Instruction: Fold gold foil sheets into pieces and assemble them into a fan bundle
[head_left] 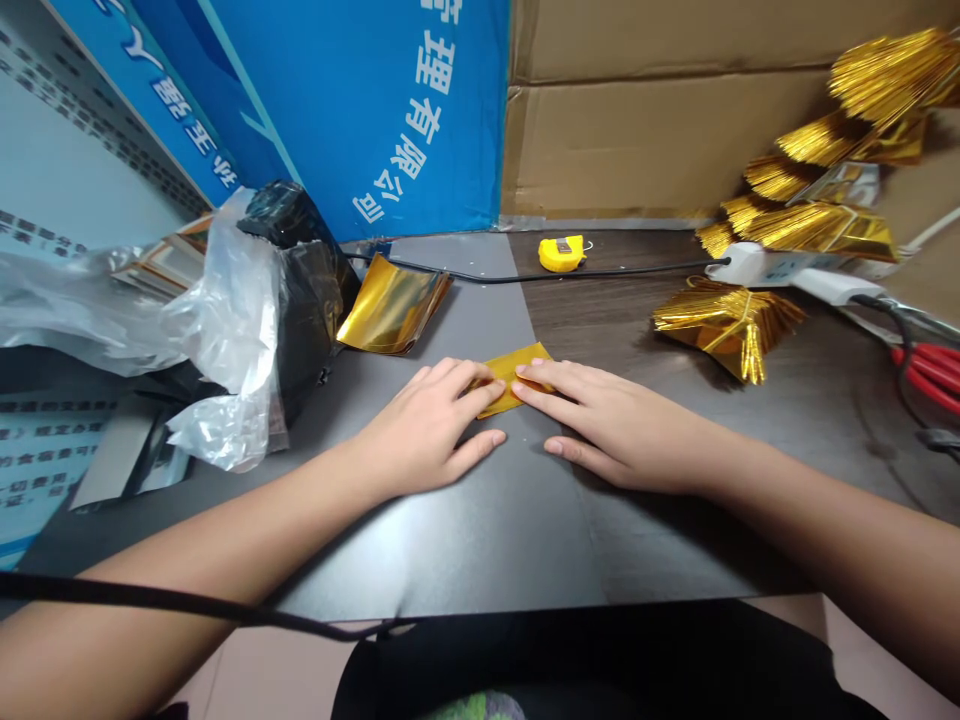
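Note:
A small sheet of gold foil paper point(517, 366) lies on the dark table between my two hands. My left hand point(439, 420) rests flat over its left end, fingers stretched out and fingertips on the paper. From the other side, my right hand point(622, 420) lays its extended fingers on the right end, where a fold or edge shows under them. Both thumbs are off the paper, near the tabletop. Parts of the sheet are hidden beneath the fingers. Just beyond my left hand is a stack of gold foil sheets point(394, 305), slightly curled.
A yellow tape measure point(561, 254) sits at the back by a black cable point(637, 269) running to a white power strip point(787, 270). Bundles of folded gold paper point(724, 325) are at right, near red-handled scissors point(930, 370). A black plastic-wrapped object point(311, 300) stands at left.

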